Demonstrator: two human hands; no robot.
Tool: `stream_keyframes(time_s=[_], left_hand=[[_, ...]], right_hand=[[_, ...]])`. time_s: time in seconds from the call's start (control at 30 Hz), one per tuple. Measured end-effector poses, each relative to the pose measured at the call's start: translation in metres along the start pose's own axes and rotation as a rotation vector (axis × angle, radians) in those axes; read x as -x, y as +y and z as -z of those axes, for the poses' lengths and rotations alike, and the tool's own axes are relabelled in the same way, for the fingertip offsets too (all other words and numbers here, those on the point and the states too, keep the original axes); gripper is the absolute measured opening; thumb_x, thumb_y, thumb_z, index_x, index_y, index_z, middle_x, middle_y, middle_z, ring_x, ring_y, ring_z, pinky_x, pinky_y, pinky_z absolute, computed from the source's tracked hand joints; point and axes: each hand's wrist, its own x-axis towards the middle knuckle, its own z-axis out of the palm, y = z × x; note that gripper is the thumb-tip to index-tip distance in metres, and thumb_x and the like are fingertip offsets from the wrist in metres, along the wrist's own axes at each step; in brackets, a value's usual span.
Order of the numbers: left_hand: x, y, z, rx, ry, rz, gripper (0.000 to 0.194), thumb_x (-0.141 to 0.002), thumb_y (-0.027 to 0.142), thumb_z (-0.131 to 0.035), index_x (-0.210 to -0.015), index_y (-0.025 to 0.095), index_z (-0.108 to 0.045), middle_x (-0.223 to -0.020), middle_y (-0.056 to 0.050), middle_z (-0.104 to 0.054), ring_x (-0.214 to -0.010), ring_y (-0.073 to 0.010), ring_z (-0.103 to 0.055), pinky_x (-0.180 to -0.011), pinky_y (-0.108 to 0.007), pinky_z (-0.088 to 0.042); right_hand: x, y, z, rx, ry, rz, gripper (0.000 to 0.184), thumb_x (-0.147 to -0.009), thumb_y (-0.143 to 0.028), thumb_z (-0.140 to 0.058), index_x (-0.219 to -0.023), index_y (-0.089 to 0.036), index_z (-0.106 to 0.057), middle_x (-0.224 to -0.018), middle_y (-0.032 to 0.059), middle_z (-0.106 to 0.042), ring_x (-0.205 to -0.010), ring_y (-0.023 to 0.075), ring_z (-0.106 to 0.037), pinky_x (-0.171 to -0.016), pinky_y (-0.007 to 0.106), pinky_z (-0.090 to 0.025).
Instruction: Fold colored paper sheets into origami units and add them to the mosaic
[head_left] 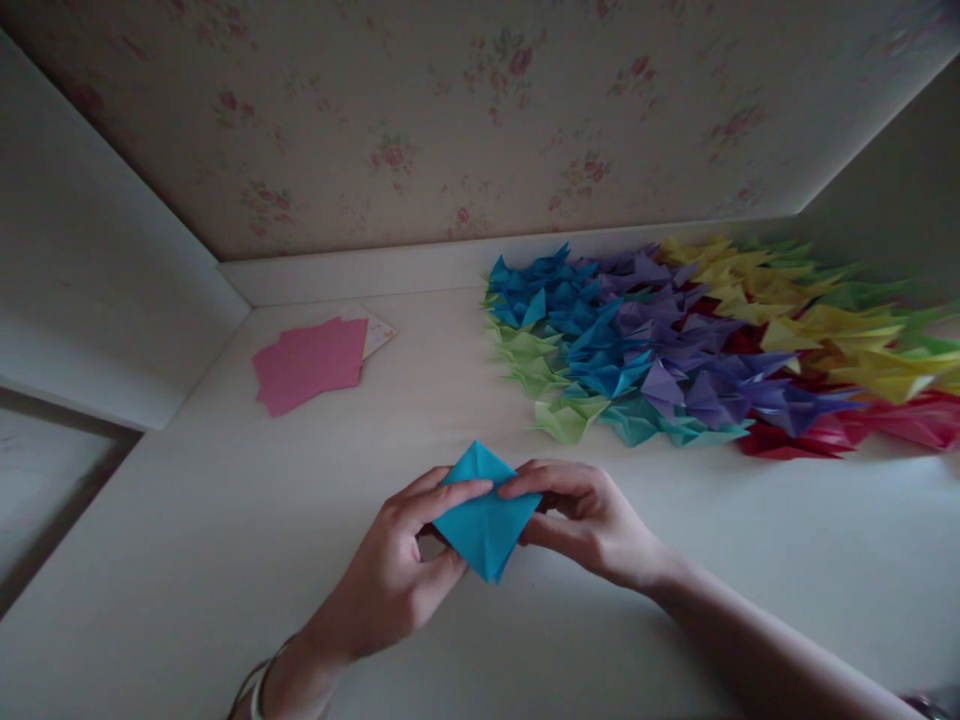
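Paper (484,535), blue and folded into a creased diamond, is pinched over the desk (360,430) by the fingers of your left hand (405,550) and right hand (589,515), seemingly partway done, lacking the spread points of the folded pieces (611,325) beyond, while pink sheets (311,365) lie unfolded.

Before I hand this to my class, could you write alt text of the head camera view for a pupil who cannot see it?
Two hands, left and right, hold a blue folded paper square above a white table. Many colourful folded paper pieces cover the back right; pink sheets lie back left.
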Motion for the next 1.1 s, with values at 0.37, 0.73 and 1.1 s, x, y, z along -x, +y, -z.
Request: stream_keyframes(time_s=[0.37,0.73,1.1], left_hand=[[-0.003,-0.004,-0.005,-0.039,0.105,-0.110,0.020,-0.088,0.015,-0.067,-0.101,0.026,-0.079,-0.105,-0.007,-0.069,-0.087,-0.0172,-0.069,-0.070,-0.022,-0.058],[-0.009,0.009,-0.010,-0.024,0.181,0.062,0.026,-0.094,0.029,-0.062,-0.072,0.018,-0.071,-0.080,-0.001,-0.067,-0.070,-0.0122,-0.060,-0.062,-0.019,-0.048],[-0.004,0.007,-0.019,0.028,0.184,0.150,0.020,-0.095,0.034,-0.061,-0.087,0.019,-0.072,-0.081,-0.001,-0.069,-0.070,-0.0141,-0.062,-0.062,-0.020,-0.050]], right_hand=[[-0.001,-0.006,0.004,0.068,-0.067,0.057,0.018,-0.080,-0.032,-0.080,-0.092,-0.019,-0.081,-0.089,0.0071,-0.073,-0.077,0.0179,-0.066,-0.067,0.028,-0.054],[0.000,0.001,-0.012,0.217,0.171,-0.050,0.030,-0.086,-0.043,-0.070,-0.079,-0.015,-0.079,-0.070,0.0053,-0.073,-0.063,0.0162,-0.061,-0.057,0.025,-0.047],[0.003,0.006,-0.013,-0.008,0.303,-0.078,0.022,-0.085,-0.038,-0.071,-0.079,-0.018,-0.076,-0.080,0.0051,-0.074,-0.073,0.0183,-0.063,-0.065,0.027,-0.049]])
